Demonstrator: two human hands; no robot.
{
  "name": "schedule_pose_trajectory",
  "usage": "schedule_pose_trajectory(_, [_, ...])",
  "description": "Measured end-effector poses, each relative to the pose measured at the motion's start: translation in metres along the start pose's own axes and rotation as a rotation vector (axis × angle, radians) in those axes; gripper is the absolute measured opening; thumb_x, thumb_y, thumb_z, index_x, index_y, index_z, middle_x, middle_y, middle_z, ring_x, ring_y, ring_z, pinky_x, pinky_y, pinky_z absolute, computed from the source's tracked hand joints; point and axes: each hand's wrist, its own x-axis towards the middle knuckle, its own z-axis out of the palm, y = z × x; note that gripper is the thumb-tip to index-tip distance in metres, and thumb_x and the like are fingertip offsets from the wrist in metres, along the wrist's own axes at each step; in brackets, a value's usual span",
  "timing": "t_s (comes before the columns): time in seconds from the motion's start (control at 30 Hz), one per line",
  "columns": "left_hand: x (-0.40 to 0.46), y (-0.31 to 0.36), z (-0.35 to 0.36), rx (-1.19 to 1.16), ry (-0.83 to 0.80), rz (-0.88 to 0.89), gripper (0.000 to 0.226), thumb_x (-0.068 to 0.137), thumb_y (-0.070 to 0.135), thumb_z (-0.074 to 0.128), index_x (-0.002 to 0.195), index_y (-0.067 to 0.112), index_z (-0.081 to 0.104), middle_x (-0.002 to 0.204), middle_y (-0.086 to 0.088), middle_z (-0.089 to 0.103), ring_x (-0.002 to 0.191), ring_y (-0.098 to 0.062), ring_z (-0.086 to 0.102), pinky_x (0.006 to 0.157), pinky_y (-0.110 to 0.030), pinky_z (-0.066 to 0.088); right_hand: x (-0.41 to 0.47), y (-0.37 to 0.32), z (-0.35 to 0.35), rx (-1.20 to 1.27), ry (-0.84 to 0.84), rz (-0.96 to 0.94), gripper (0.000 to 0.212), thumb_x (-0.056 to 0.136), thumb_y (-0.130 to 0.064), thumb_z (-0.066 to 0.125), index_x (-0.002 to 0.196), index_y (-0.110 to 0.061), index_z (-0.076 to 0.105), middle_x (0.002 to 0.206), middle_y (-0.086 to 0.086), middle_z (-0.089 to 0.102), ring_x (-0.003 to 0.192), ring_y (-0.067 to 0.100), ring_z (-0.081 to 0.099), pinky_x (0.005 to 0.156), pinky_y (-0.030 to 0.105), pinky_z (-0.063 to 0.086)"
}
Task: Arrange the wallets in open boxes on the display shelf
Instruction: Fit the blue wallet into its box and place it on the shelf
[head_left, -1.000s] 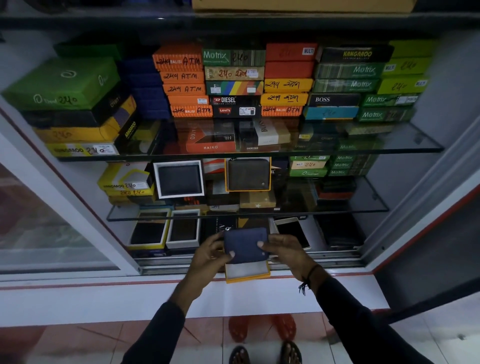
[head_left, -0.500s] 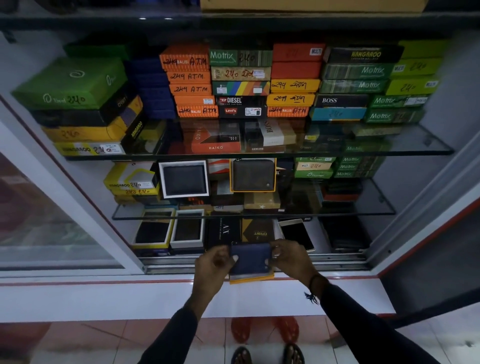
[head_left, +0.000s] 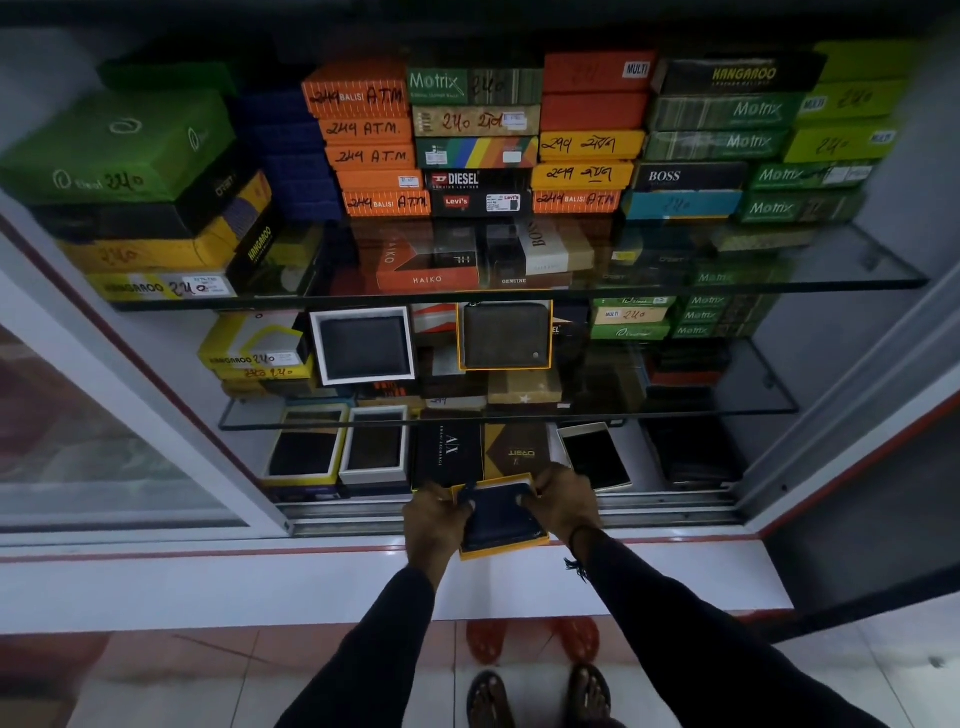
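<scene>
In the open cabinet, three glass-fronted levels carry stock. The top shelf (head_left: 779, 283) holds stacked closed boxes, spines outward so prices read. The middle shelf (head_left: 727, 410) props two open boxes upright, wallets facing the customer. On the bottom level, two more open boxes (head_left: 340, 449) lie flat at left. At the sill, the left hand (head_left: 434, 522) and right hand (head_left: 563, 501) clamp the yellow box (head_left: 506, 550) by opposite sides, thumbs pressing the blue wallet (head_left: 498, 514) down into it, probably to seat it level; dim light obscures the fit.
</scene>
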Motion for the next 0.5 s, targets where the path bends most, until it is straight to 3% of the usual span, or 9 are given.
schedule_pose_trajectory(0.1, [-0.001, -0.002, -0.001, -0.053, -0.069, -0.032, 0.027, 0.080, 0.016, 0.080, 0.074, 0.029, 0.056, 0.095, -0.004, 0.072, 0.092, -0.025, 0.070, 0.081, -0.046, 0.062, 0.006, 0.007, 0.000, 0.063, -0.127, 0.031, 0.044, 0.065, -0.052, 0.083, 0.091, -0.021, 0.066, 0.095, -0.003, 0.068, 0.093, 0.016, 0.066, 0.072, 0.022, 0.053])
schedule_pose_trajectory(0.17, [-0.001, 0.002, -0.008, -0.055, -0.146, -0.045, 0.020, 0.078, 0.014, 0.080, 0.085, 0.025, 0.064, 0.098, -0.004, 0.074, 0.089, -0.020, 0.069, 0.072, -0.035, 0.061, 0.010, 0.012, -0.007, 0.090, -0.255, -0.005, 0.067, 0.047, -0.057, 0.088, 0.098, -0.021, 0.063, 0.108, -0.001, 0.066, 0.101, 0.018, 0.065, 0.082, 0.029, 0.058])
schedule_pose_trajectory(0.27, [0.001, 0.000, -0.015, -0.094, -0.343, -0.118, 0.048, 0.066, 0.000, 0.086, 0.103, 0.018, 0.061, 0.099, 0.000, 0.071, 0.088, -0.014, 0.066, 0.059, -0.023, 0.052, 0.010, 0.022, -0.013, 0.109, -0.343, -0.056, 0.072, 0.049, -0.026, 0.097, 0.110, -0.012, 0.062, 0.114, 0.003, 0.061, 0.110, 0.026, 0.062, 0.093, 0.038, 0.057])
schedule_pose_trajectory(0.37, [0.001, -0.006, -0.012, -0.119, -0.389, -0.103, 0.067, 0.058, -0.012, 0.085, 0.102, 0.025, 0.052, 0.109, -0.011, 0.071, 0.104, -0.029, 0.066, 0.077, -0.043, 0.059, 0.007, 0.027, -0.011, 0.117, -0.263, -0.042, 0.068, 0.047, -0.013, 0.097, 0.103, -0.017, 0.060, 0.112, 0.006, 0.064, 0.106, 0.027, 0.064, 0.089, 0.037, 0.058])
schedule_pose_trajectory(0.5, [-0.002, -0.002, -0.007, -0.133, -0.290, -0.090, 0.055, 0.067, -0.016, 0.077, 0.087, 0.032, 0.058, 0.088, 0.005, 0.069, 0.092, -0.022, 0.066, 0.083, -0.042, 0.058, 0.015, 0.029, -0.002, 0.177, -0.210, 0.028, 0.073, 0.042, -0.026, 0.098, 0.104, -0.019, 0.059, 0.107, 0.002, 0.070, 0.098, 0.023, 0.068, 0.084, 0.038, 0.061])
